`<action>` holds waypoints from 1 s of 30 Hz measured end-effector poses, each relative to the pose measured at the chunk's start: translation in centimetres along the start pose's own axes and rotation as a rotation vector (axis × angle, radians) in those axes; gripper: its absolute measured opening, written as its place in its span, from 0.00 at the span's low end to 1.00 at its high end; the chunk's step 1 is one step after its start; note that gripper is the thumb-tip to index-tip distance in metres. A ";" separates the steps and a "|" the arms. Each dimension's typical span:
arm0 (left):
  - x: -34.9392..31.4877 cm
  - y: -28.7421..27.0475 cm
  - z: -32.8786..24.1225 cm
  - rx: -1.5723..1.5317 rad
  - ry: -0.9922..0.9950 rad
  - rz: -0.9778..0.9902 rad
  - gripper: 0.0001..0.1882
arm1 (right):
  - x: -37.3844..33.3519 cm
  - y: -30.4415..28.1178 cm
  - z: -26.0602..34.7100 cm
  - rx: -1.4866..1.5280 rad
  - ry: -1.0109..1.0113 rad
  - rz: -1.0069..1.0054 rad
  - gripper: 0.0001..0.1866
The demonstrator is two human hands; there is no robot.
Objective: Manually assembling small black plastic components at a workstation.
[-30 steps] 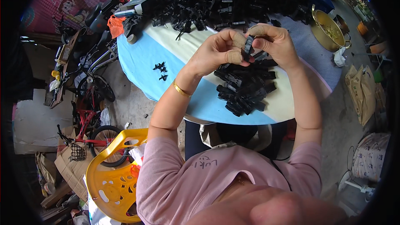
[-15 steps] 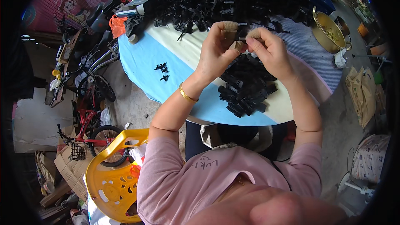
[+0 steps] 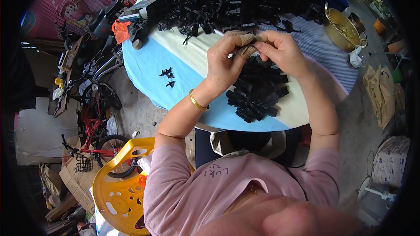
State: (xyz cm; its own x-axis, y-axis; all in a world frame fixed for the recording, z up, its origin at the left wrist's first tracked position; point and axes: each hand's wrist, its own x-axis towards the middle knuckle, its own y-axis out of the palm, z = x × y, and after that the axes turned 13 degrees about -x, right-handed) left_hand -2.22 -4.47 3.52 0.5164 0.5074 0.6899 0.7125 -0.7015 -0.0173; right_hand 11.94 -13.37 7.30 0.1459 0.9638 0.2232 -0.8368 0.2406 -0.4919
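Observation:
Over the middle of the round table (image 3: 146, 76), my two hands meet with their fingertips pinched together. My left hand (image 3: 224, 59) is closed, with tan wrappings on its thumb and index finger. My right hand (image 3: 284, 54) is closed too, its thumb and index finger pressed against the left fingertips. Whatever sits between them is too small and covered to make out. Just below the hands lies a small heap of black plastic pieces (image 3: 256, 98), flat and clip-like. A much larger pile of similar black pieces (image 3: 236, 2) spreads across the far side of the table.
A few tiny black parts (image 3: 168, 75) lie on the blue stripe at left. An orange bag (image 3: 121, 30) is at the table's left edge. At right stands a gold-coloured pot (image 3: 342, 30). A yellow plastic chair (image 3: 118, 196) and a red bicycle (image 3: 92, 126) are at left.
My left index finger has come down toward the thumb, closing the gap that showed before. Both hands have drawn tighter together at the fingertips. The view has shifted slightly.

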 end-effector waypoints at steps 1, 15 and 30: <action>0.0 0.1 0.0 0.015 -0.025 -0.008 0.14 | 0.3 -0.7 -0.2 0.012 -0.001 0.075 0.06; 0.8 0.0 0.2 -0.042 -0.182 0.616 0.17 | 5.8 -6.6 -12.5 -1.143 0.573 -0.233 0.19; 1.4 -1.1 0.8 -0.596 -0.372 0.065 0.35 | 1.8 1.7 -2.5 0.079 0.016 -0.091 0.08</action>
State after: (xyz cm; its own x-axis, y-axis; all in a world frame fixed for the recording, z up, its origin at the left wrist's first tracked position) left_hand -1.91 -2.58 3.87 0.7532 0.5177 0.4058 0.3479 -0.8371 0.4223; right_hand 12.17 -10.93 4.75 0.2303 0.9404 0.2504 -0.8587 0.3174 -0.4023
